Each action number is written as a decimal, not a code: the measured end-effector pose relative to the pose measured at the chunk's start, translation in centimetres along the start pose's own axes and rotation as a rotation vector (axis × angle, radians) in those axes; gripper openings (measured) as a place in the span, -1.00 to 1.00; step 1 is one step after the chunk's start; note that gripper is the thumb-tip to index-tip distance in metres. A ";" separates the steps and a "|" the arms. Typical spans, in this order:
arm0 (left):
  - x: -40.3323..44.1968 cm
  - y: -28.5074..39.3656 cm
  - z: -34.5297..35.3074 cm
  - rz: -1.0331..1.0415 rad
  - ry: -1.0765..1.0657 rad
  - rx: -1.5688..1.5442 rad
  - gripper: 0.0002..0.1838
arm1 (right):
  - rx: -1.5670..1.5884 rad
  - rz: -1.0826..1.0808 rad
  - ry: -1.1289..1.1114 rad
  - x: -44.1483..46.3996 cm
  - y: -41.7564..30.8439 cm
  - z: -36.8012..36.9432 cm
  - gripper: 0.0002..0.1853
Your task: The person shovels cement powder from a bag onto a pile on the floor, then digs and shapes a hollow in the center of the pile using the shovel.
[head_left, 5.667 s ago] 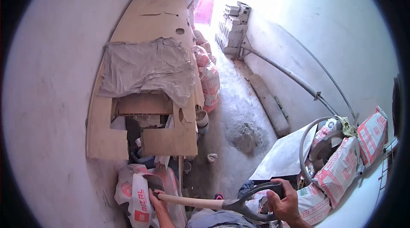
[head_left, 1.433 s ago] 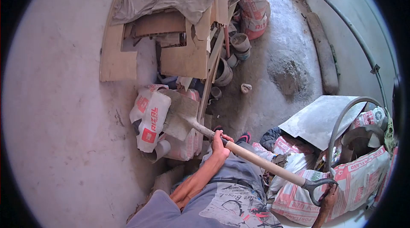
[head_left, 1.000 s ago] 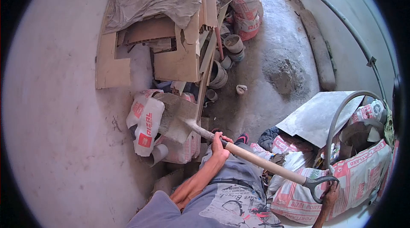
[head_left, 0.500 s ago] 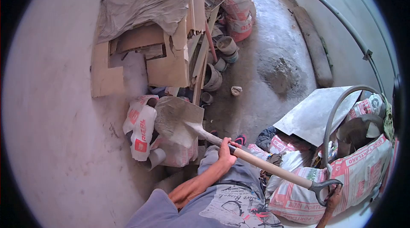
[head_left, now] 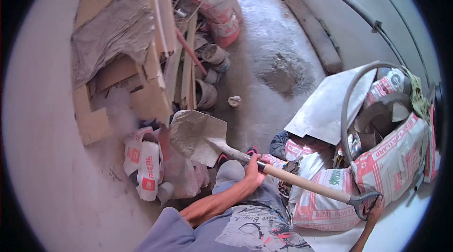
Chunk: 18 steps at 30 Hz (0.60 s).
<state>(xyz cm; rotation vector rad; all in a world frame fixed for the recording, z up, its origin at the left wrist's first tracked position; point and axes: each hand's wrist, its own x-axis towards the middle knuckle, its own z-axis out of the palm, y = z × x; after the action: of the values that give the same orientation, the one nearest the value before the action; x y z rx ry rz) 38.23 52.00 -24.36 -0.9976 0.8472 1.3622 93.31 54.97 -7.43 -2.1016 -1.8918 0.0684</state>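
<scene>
A shovel (head_left: 302, 183) lies slantwise across the front of my body, held in both hands. Its broad blade (head_left: 198, 136), coated with grey dust, points up and to the left. My left hand (head_left: 255, 168) is wrapped around the shaft near the dark collar where wood meets metal. At the other end, my right hand (head_left: 375, 208) grips the dark D-shaped handle (head_left: 363, 201). Behind the blade stands a red and white cement bag (head_left: 144, 164), crumpled and open at its top. No load shows clearly on the blade.
Boards and cardboard (head_left: 155, 82) lean along the left wall. Buckets (head_left: 214, 54) and stacked bags (head_left: 222, 16) stand behind. A mound of grey mix (head_left: 285, 72) sits on the floor. Right of me are filled cement bags (head_left: 391, 157), a flat sheet (head_left: 325, 103) and a hose loop (head_left: 347, 110).
My view has turned to the right, so the boards and floor mound appear farther left. The shovel stays in both hands, its pose in front of me nearly the same.
</scene>
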 end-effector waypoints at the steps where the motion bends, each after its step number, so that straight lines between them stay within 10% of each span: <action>1: 0.4 -0.4 0.6 -0.017 -0.020 0.012 -0.86 | 0.071 0.131 -0.038 -0.1 -1.7 -0.8 -0.51; 9: 3.8 -3.1 6.7 -0.122 -0.026 0.154 -0.87 | 0.203 0.427 0.095 -3.7 2.2 -2.4 -0.58; 18: 12.2 -4.0 17.0 -0.249 -0.055 0.432 -0.87 | 0.387 0.895 0.174 -5.1 -11.9 -3.2 -0.61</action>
<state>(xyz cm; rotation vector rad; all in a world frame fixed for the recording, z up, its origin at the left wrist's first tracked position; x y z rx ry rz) 41.66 72.53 -29.07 -0.6973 0.8953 0.9374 82.02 50.30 -2.15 -2.3739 -0.6540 0.3931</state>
